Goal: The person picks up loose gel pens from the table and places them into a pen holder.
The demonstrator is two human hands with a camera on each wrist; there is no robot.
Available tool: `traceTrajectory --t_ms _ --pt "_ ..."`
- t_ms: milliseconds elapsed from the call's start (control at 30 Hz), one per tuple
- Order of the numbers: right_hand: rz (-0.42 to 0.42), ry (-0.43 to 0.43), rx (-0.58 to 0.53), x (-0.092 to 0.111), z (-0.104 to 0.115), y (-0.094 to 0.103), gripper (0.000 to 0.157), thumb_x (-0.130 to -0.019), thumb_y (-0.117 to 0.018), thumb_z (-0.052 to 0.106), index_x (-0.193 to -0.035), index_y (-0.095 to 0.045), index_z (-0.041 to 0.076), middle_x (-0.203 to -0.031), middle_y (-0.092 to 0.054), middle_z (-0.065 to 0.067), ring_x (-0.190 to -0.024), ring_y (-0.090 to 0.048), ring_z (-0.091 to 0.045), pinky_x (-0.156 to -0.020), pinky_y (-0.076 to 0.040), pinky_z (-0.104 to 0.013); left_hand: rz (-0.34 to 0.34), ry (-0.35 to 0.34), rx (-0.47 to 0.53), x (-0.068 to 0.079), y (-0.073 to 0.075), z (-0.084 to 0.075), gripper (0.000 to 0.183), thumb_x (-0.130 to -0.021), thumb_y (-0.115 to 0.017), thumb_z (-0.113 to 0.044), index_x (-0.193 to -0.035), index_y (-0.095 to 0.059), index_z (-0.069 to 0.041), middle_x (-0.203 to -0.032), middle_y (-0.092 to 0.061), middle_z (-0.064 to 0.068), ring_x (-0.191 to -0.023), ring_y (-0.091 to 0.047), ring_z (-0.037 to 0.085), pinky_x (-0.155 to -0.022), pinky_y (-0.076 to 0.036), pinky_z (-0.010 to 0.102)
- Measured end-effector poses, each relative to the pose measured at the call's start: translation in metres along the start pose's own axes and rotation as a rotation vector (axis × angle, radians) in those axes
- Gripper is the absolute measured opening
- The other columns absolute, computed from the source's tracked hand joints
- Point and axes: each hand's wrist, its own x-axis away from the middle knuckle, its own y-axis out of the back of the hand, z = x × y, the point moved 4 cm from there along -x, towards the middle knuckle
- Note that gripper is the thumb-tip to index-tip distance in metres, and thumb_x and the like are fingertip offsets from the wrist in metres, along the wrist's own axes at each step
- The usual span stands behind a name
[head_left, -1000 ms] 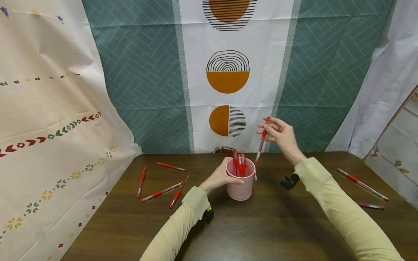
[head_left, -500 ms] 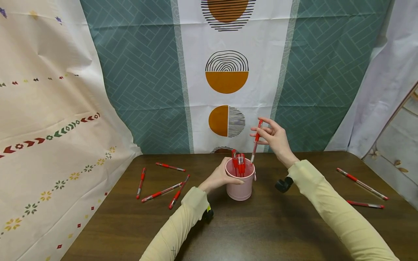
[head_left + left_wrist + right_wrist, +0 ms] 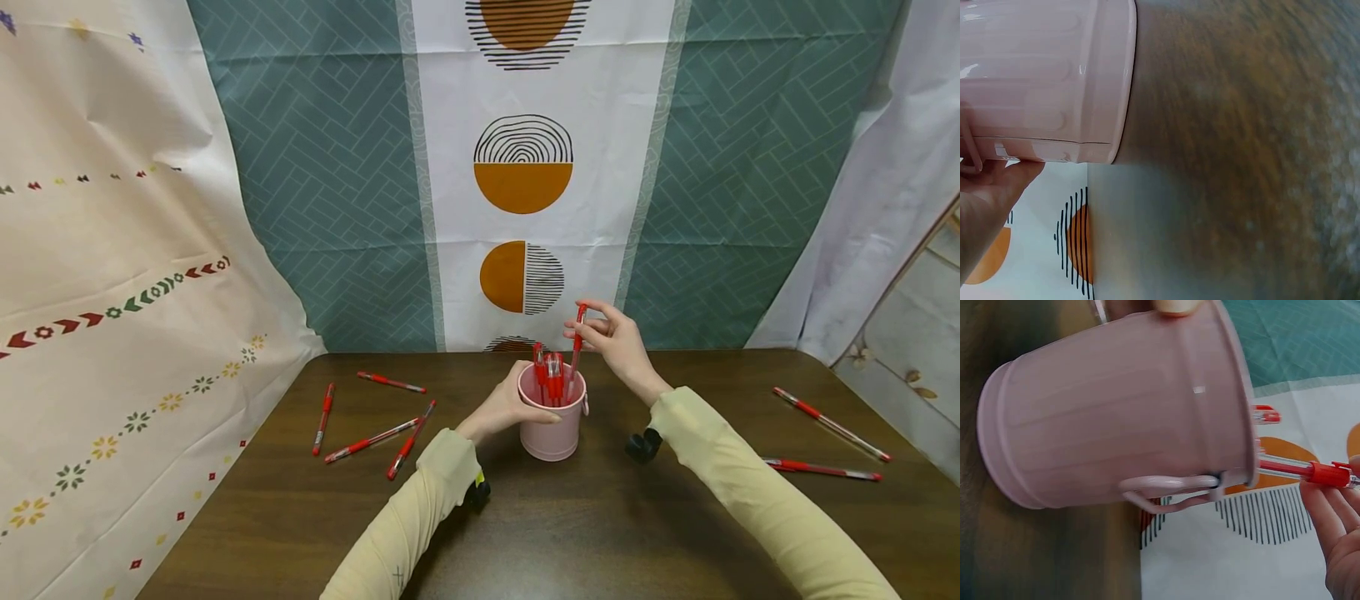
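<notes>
A pink metal bucket (image 3: 550,437) stands upright on the brown table, with several red pens (image 3: 553,379) upright inside it. My left hand (image 3: 510,410) grips the bucket's near left side, thumb across the front below the rim. Above the bucket's right side, my right hand (image 3: 615,342) pinches a red pen (image 3: 578,333) near its capped top; the pen's lower part is down inside the bucket. In the right wrist view that pen (image 3: 1291,467) sticks out past the rim, fingers around its red grip. The left wrist view shows the bucket's wall (image 3: 1029,69) close up.
On the table's left lie several loose pens, including a red pen (image 3: 324,419) and another pen (image 3: 392,382) further back. Two more, an outer pen (image 3: 832,423) and a nearer pen (image 3: 821,470), lie at the right. A patterned curtain (image 3: 525,167) hangs behind the table (image 3: 570,533).
My right hand has moved left and then down, bringing the pen from beside the bucket to partway inside it. My left hand has stayed on the bucket.
</notes>
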Motion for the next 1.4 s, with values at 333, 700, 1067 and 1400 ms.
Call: traceTrajectory --t_ms 333,700,1067,1400 --pt "0.063 -0.041 0.177 0.016 0.008 -0.013 0.039 -0.088 -0.057 0.004 -0.125 -0.045 -0.002 -0.104 -0.060 -0.024 -0.097 -0.057 -0.034 -0.089 -0.037 -0.047 0.002 -0.003 0.013 0.000 0.001 -0.001 0.074 -0.066 -0.081 -0.026 -0.124 -0.035 -0.020 -0.115 -0.048 -0.007 -0.103 -0.047 0.010 -0.085 -0.041 0.030" --pt "0.080 -0.061 0.243 0.017 -0.018 -0.014 0.039 -0.086 -0.062 0.011 -0.123 -0.050 0.005 -0.104 -0.062 -0.018 -0.093 -0.060 -0.027 -0.082 -0.044 -0.042 0.007 -0.006 0.018 -0.001 0.001 0.000 0.076 -0.066 -0.081 -0.027 -0.125 -0.034 -0.020 -0.116 -0.048 -0.007 -0.103 -0.047 0.011 -0.084 -0.041 0.030" --pt "0.124 -0.077 0.265 0.021 -0.022 -0.019 0.039 -0.086 -0.062 0.007 -0.123 -0.048 0.003 -0.109 -0.058 -0.023 -0.096 -0.058 -0.030 -0.078 -0.046 -0.041 0.002 0.001 0.014 -0.001 0.001 0.001 0.075 -0.067 -0.080 -0.025 -0.125 -0.034 -0.020 -0.116 -0.047 -0.007 -0.103 -0.047 0.010 -0.084 -0.042 0.030" --pt "0.142 -0.100 0.275 0.022 -0.019 -0.021 0.041 -0.086 -0.062 0.005 -0.123 -0.047 -0.003 -0.109 -0.057 -0.025 -0.097 -0.058 -0.034 -0.079 -0.045 -0.044 0.000 -0.021 0.020 -0.002 0.000 0.003 0.075 -0.066 -0.081 -0.024 -0.124 -0.035 -0.019 -0.115 -0.049 -0.006 -0.103 -0.048 0.011 -0.084 -0.041 0.030"
